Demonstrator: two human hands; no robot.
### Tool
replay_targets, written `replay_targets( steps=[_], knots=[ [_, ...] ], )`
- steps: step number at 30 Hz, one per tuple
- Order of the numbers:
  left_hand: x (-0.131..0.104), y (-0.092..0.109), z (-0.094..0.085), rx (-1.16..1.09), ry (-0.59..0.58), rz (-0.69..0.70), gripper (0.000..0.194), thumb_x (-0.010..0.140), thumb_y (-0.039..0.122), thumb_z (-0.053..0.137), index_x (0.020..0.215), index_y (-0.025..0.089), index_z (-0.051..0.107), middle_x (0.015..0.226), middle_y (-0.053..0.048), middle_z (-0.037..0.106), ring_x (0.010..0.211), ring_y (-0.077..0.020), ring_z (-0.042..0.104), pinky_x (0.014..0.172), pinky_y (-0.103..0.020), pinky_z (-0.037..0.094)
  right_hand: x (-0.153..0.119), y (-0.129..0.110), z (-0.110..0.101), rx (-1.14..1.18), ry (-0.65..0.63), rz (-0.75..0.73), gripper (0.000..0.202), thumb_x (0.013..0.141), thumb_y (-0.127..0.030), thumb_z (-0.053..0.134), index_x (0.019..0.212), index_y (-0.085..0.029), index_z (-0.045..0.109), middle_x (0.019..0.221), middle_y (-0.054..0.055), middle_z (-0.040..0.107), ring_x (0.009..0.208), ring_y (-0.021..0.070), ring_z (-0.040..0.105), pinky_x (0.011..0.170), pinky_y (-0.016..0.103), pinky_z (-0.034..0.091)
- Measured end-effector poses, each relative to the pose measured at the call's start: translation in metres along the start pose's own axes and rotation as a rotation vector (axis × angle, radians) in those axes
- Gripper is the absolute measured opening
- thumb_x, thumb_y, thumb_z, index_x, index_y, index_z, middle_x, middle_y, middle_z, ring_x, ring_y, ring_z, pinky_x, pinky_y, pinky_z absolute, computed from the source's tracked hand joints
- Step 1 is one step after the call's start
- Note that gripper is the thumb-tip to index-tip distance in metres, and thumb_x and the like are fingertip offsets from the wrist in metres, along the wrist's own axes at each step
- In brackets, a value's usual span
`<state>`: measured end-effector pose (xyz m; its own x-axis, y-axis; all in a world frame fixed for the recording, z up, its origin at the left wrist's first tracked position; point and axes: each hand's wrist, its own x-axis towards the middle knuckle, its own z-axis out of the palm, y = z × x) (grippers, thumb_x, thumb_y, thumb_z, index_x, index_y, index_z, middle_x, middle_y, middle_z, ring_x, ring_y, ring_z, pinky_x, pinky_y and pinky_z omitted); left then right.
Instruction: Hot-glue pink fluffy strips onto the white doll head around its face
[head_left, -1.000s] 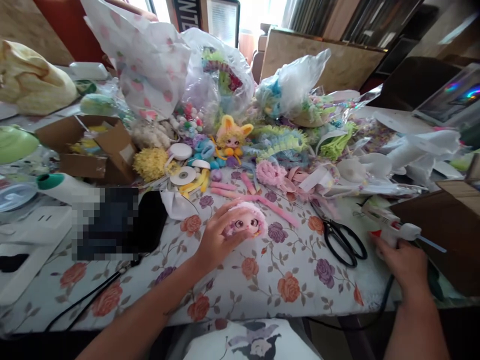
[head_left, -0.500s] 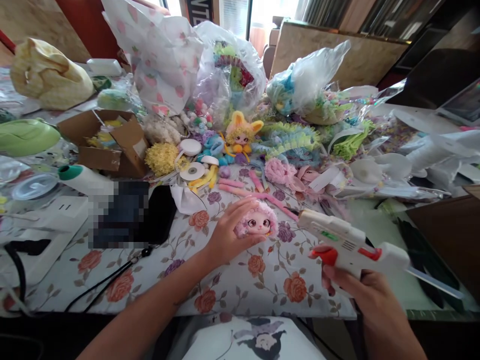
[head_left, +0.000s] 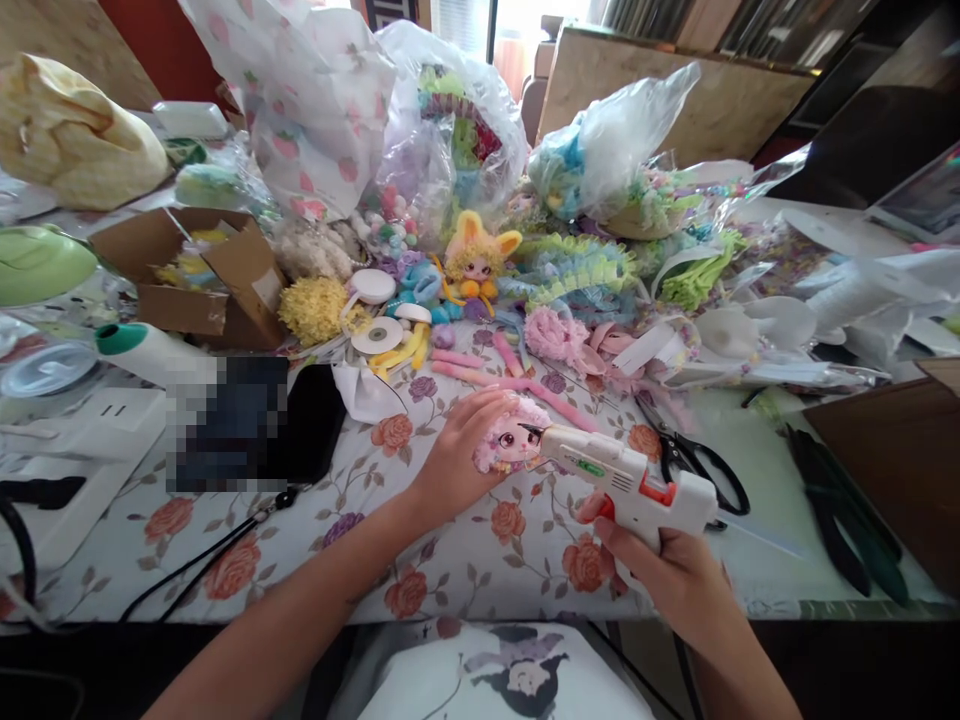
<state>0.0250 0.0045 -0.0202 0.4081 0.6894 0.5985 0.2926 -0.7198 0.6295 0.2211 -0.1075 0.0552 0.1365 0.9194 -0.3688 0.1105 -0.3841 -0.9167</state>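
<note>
My left hand [head_left: 466,447] is closed round a pink fluffy doll head [head_left: 517,442] with large printed eyes, its face turned toward me. My right hand [head_left: 660,570] grips a white glue gun [head_left: 626,480] with a red trigger, a finger by the trigger. The gun's dark nozzle overlaps the right side of the doll's face; whether it touches, I cannot tell. Behind the doll head lie pink fuzzy stems [head_left: 517,385] on the flowered tablecloth [head_left: 330,575]. Black-handled scissors [head_left: 705,470] rest just beyond the gun.
A yellow bunny-eared doll [head_left: 478,262] sits among trims and ribbon spools. A cardboard box [head_left: 244,280], a black phone [head_left: 311,425] and a white power strip [head_left: 112,450] lie on the left. Dark green-handled pliers [head_left: 847,530] lie on the right. Filled plastic bags [head_left: 315,120] stand behind.
My right hand has brought the glue gun leftward, its nozzle now over the doll's face. The scissors behind it have come into view. My left hand keeps its hold on the doll head.
</note>
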Motion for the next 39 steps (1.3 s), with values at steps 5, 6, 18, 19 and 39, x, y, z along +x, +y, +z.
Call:
replay_targets(
  steps=[5, 6, 18, 19, 39],
  knots=[
    [-0.0002, -0.0005, 0.0006, 0.027, 0.003, 0.053, 0.057, 0.082, 0.031, 0.067, 0.134, 0.022, 0.044, 0.131, -0.014, 0.053, 0.128, -0.0286, 0.046, 0.106, -0.047, 0.04, -0.0017, -0.0012, 0.0031, -0.059, 0.022, 0.01, 0.029, 0.078, -0.044, 0.062, 0.067, -0.019, 0.051, 0.049, -0.002, 0.052, 0.046, 0.0114, 0.047, 0.046, 0.023, 0.04],
    [-0.0002, -0.0007, 0.0007, 0.031, 0.003, 0.062, 0.057, 0.081, 0.03, 0.067, 0.133, 0.022, 0.045, 0.131, -0.014, 0.054, 0.128, -0.0287, 0.046, 0.107, -0.047, 0.04, -0.002, -0.0015, 0.0033, -0.07, 0.025, 0.007, 0.028, 0.078, -0.044, 0.061, 0.068, -0.019, 0.052, 0.049, -0.002, 0.052, 0.046, 0.0112, 0.046, 0.046, 0.023, 0.04],
    [-0.0003, -0.0011, 0.0019, 0.031, 0.005, 0.133, 0.055, 0.084, 0.028, 0.063, 0.135, 0.023, 0.043, 0.13, -0.014, 0.055, 0.129, -0.0295, 0.045, 0.107, -0.051, 0.04, -0.0041, -0.0069, 0.0046, -0.194, 0.021, -0.039, 0.025, 0.078, -0.038, 0.058, 0.063, -0.019, 0.053, 0.047, -0.002, 0.052, 0.045, 0.011, 0.045, 0.046, 0.023, 0.038],
    [-0.0005, -0.0011, 0.0021, 0.036, 0.004, 0.134, 0.055, 0.084, 0.027, 0.064, 0.135, 0.023, 0.043, 0.13, -0.013, 0.055, 0.13, -0.0295, 0.044, 0.107, -0.051, 0.04, -0.004, -0.006, 0.0043, -0.202, 0.016, -0.042, 0.026, 0.079, -0.038, 0.058, 0.062, -0.019, 0.052, 0.047, -0.002, 0.053, 0.045, 0.0109, 0.045, 0.046, 0.023, 0.038],
    [-0.0019, -0.0017, 0.0028, 0.047, 0.002, 0.147, 0.054, 0.085, 0.027, 0.063, 0.135, 0.022, 0.044, 0.13, -0.014, 0.055, 0.13, -0.0293, 0.044, 0.107, -0.051, 0.04, -0.0063, -0.0019, -0.0016, -0.222, 0.051, -0.034, 0.025, 0.079, -0.037, 0.056, 0.062, -0.019, 0.054, 0.049, -0.002, 0.054, 0.048, 0.0121, 0.048, 0.05, 0.024, 0.042]
  ],
)
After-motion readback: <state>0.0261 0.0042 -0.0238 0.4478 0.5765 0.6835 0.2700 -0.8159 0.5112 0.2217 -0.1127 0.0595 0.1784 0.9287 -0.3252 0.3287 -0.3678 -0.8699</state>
